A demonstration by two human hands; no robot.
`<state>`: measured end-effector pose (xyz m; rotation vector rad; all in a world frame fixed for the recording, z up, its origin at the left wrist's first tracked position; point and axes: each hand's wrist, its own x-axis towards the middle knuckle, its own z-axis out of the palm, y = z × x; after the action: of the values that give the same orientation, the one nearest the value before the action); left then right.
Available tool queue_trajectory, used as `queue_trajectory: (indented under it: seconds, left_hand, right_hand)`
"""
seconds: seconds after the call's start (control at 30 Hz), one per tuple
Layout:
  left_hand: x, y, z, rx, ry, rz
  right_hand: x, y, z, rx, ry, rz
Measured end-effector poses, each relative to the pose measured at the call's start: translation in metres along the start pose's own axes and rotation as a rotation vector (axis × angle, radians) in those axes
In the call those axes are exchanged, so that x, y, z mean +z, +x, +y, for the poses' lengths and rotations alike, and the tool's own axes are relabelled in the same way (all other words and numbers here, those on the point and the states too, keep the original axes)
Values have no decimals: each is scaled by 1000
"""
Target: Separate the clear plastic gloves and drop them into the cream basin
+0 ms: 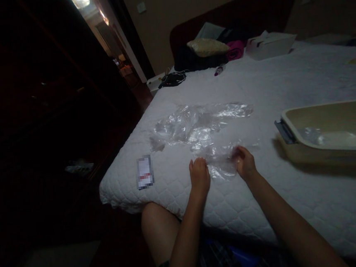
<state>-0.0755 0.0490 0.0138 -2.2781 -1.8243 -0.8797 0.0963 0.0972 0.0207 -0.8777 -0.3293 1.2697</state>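
Observation:
A clear plastic bag (221, 163) lies crumpled on the white quilted bed (234, 211), stretched between my two hands. My left hand (200, 174) grips its left side with the fingers curled in. On the other side my right hand (244, 163) pinches the film between thumb and fingers. More clear plastic bags (192, 124) are spread in a wrinkled heap just beyond; whether they join the held one, I cannot tell.
To the right stands a cream plastic bin (323, 156) with a grey latch and some clear plastic inside. A blurred-out card or phone (145, 172) lies left. A white box (270, 44), a pillow (208, 47) and dark cloth are at the headboard (235, 8).

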Motion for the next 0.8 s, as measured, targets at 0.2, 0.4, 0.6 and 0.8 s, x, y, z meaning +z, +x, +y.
queue_trajectory:
  seconds: [0.2, 0.4, 0.6, 0.8]
  left_hand:
    - [-7, 21, -31, -104, 271, -26]
    - [-21, 62, -63, -253, 446, 44]
    - [-16, 63, -83, -467, 410, 80]
    - [-13, 51, -74, -498, 320, 236]
  right_hand:
    - [-13, -1, -14, 28, 41, -40]
    - [-27, -3, -28, 114, 146, -50]
    - [-43, -4, -41, 121, 241, -12]
    - [-45, -7, -42, 96, 223, -27]
